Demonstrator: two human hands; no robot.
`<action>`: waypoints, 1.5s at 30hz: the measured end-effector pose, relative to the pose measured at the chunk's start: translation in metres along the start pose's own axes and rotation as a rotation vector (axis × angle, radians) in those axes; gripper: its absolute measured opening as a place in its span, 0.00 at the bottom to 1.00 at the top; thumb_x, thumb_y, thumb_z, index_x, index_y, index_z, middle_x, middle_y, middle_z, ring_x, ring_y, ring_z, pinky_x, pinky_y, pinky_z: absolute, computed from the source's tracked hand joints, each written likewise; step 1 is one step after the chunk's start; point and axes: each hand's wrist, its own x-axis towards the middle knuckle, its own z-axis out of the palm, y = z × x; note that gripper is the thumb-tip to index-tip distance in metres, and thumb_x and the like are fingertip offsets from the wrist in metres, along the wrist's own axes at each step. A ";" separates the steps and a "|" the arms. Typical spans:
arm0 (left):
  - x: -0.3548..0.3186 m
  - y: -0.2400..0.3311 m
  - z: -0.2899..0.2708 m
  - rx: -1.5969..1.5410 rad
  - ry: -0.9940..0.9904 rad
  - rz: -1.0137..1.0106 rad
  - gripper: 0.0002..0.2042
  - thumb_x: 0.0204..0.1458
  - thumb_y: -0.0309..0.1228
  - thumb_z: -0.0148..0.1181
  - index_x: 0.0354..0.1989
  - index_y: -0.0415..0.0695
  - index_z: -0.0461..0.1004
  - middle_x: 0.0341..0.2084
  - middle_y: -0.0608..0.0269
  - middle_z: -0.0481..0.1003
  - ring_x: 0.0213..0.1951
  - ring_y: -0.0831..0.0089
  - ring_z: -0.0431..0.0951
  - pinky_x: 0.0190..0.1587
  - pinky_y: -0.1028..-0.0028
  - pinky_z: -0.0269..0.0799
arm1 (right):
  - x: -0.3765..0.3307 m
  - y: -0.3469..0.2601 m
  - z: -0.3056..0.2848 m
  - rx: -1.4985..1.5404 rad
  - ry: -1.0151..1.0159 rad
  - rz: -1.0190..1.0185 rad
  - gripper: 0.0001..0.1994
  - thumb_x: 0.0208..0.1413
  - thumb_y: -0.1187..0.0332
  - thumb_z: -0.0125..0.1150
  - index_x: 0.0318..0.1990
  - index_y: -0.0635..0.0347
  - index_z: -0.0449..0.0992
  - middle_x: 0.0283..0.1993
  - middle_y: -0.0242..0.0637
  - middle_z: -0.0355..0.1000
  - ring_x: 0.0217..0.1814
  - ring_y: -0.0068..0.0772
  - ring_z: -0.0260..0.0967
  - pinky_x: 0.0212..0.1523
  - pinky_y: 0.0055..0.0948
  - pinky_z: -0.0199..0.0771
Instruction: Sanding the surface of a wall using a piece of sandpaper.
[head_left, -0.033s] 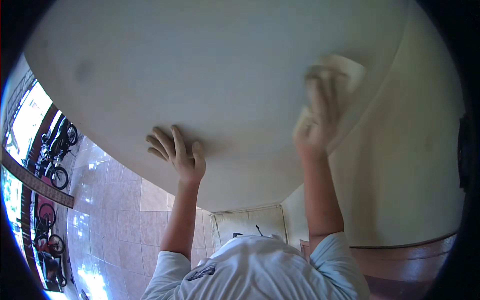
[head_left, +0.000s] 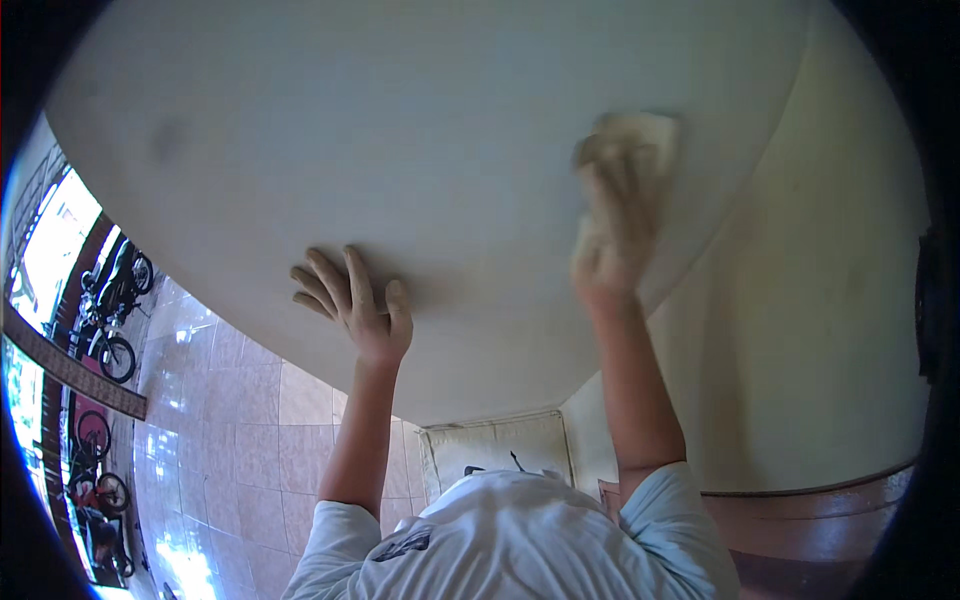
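A broad, smooth, pale grey wall [head_left: 450,150] fills the view before me. My left hand [head_left: 368,318] lies against it with the fingers spread and holds nothing. Higher up and to the right, my right hand [head_left: 622,225] presses a cream-coloured cloth [head_left: 657,140] to the same wall. The cloth sticks out past the fingertips and also shows beside the thumb. Motion blurs both the hand and the cloth, so the fabric's details are unclear.
To the right a second wall [head_left: 800,300] meets the first at a corner, above a reddish-brown ledge [head_left: 830,510]. A light cushion-like pad [head_left: 500,440] lies below. Glossy floor tiles [head_left: 230,420] spread left, towards a motorcycle [head_left: 115,300] and bicycles [head_left: 97,435].
My right hand and the cloth have shifted left along the wall. My left hand has stayed in place.
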 end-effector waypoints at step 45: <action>0.017 0.061 0.048 0.039 0.138 0.327 0.23 0.61 0.44 0.41 0.56 0.42 0.72 0.65 0.39 0.55 0.70 0.40 0.41 0.67 0.43 0.24 | -0.049 0.065 0.000 -0.180 -0.076 0.119 0.16 0.54 0.65 0.56 0.51 0.49 0.75 0.58 0.38 0.69 0.67 0.57 0.56 0.66 0.68 0.33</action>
